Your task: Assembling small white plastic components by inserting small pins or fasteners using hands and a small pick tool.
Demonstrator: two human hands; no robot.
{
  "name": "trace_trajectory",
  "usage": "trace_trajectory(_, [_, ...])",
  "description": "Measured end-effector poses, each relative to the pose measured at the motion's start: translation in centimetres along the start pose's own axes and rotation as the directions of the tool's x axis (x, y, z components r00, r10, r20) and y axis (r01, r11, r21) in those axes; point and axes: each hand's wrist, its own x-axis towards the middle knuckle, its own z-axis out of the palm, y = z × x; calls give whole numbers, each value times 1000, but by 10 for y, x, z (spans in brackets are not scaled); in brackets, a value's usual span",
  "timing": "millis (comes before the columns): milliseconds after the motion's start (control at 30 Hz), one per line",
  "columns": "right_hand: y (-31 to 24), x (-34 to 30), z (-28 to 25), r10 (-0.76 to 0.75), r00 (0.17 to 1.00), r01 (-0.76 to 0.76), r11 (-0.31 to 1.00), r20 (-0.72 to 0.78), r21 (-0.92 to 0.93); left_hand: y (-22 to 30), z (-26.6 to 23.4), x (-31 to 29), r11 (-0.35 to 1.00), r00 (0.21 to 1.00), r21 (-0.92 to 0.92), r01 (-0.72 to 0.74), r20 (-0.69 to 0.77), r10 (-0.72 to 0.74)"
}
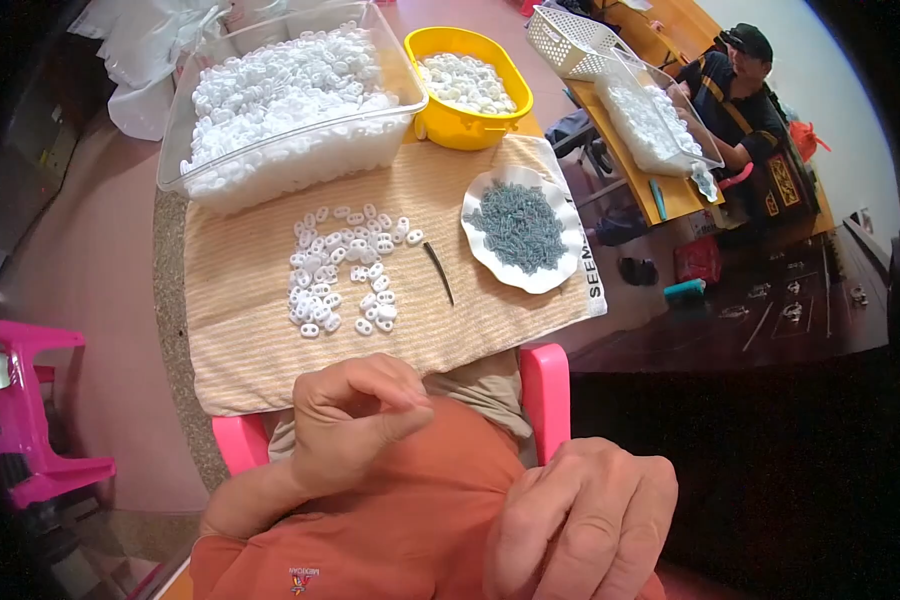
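Observation:
My left hand is raised over my lap, thumb and forefinger pinched together; anything between the tips is too small to make out. Lower and to the right, my right hand is closed with its knuckles up, hiding whatever its fingers may hold. Beyond them on the striped cloth lies a loose group of small white oval plastic pieces with two holes. A slim, dark, slightly curved stick-like tool rests to their right. Farther right stands a white wavy-edged plate heaped with small grey-green rod-shaped pieces.
A large clear bin full of white pieces stands at the back left, beside a yellow tub of similar pieces. Pink stools are at far left. A person sits at another table with a clear bin and white basket.

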Motion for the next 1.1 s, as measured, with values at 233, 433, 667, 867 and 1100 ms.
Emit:
trace_trajectory(233, [7, 8, 2, 49, 997, -37, 974, -53, 222, -4, -1, 0, 1000, 999, 5, 28, 22, -28])
trace_trajectory(433, [16, -19, -13, 88, 996, -92, 973, -31, -212, -1, -2, -4, 997, 998, -39, 62, 10, -61])
trace_trajectory(667, [65, -53, -35, 93, 995, -64, 308, -37, -949, 14, 9, -3, 984, 978, -133, -115, -189, 89])
trace_trajectory(867, [83, -36, -38, 251, 968, -104, 353, -13, -930, 25, 6, -1, 923, 956, 308, -233, -103, 275])
trace_trajectory(1100, [97, -44, -15, 120, 993, -55, 560, 16, -827, 38, 3, 30, 879, 937, 377, -291, -76, 342])
